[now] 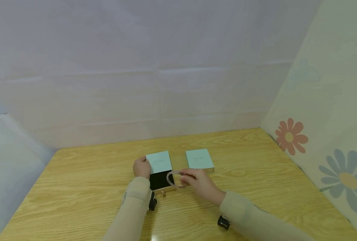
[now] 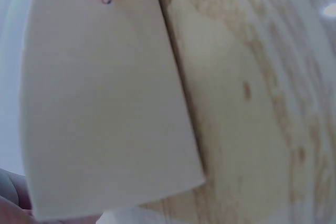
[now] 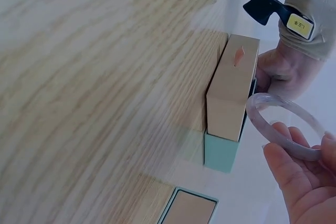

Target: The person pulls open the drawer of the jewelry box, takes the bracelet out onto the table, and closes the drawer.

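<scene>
A pale bangle (image 1: 168, 179) is pinched between the thumb and fingers of my right hand (image 1: 203, 185), its ring over the right side of the drawer. That drawer (image 1: 158, 180), lined in black, sticks out of the light blue sleeve of a jewellery box (image 1: 159, 161); a small pull tab (image 1: 164, 193) is on its front. My left hand (image 1: 142, 167) grips the sleeve's left side with curled fingers. In the right wrist view the bangle (image 3: 265, 127) shows close up, a little apart from the box. The box's beige side (image 2: 110, 103) fills much of the left wrist view.
To the right lies a second light blue box (image 1: 199, 159), closed. Both boxes are on a wood-grain table (image 1: 85, 187). A pale cloth wall (image 1: 154, 100) stands behind it, and a flower-printed one (image 1: 326, 110) on the right.
</scene>
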`<state>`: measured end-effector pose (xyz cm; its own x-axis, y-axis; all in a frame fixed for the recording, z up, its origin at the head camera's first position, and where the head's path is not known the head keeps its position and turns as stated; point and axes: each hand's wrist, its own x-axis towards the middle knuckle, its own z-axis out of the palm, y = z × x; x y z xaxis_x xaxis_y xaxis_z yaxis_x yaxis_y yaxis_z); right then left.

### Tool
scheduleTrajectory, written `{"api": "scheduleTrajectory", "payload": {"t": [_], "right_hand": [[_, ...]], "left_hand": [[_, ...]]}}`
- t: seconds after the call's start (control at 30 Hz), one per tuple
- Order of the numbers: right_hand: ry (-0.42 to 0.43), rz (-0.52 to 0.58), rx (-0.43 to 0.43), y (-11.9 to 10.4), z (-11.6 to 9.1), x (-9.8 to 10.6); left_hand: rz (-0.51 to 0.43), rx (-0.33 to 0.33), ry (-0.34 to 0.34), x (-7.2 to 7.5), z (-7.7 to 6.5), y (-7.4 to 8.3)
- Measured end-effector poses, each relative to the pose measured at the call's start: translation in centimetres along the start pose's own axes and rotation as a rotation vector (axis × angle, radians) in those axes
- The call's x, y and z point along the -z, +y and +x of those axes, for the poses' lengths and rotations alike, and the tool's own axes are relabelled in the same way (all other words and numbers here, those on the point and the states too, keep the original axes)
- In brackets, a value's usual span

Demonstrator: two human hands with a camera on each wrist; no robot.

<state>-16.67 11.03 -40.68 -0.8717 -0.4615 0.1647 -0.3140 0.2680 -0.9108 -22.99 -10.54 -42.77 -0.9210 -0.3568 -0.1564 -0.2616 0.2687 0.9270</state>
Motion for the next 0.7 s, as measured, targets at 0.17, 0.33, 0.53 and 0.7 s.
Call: {"api": "scheduleTrajectory", "payload": {"t": [0.17,0.33,0.53,0.7], "right_hand": [[0.030,-0.005,0.008,0.0,-0.5,0.8],[0.054,-0.005,0.007,0.0,-0.8,1.3],[0.083,-0.018,0.010,0.0,-1.1,1.9],[0.094,-0.012,0.001,0.1,-1.4,2.3]], "left_hand": [[-0.004,0.001,0.005,0.0,0.0,0.2],[0.004,0.001,0.006,0.0,-0.1,0.2],[0.001,0.011,0.003,0.1,0.0,0.1],[0.002,0.017,0.003,0.0,0.0,0.1]]}}
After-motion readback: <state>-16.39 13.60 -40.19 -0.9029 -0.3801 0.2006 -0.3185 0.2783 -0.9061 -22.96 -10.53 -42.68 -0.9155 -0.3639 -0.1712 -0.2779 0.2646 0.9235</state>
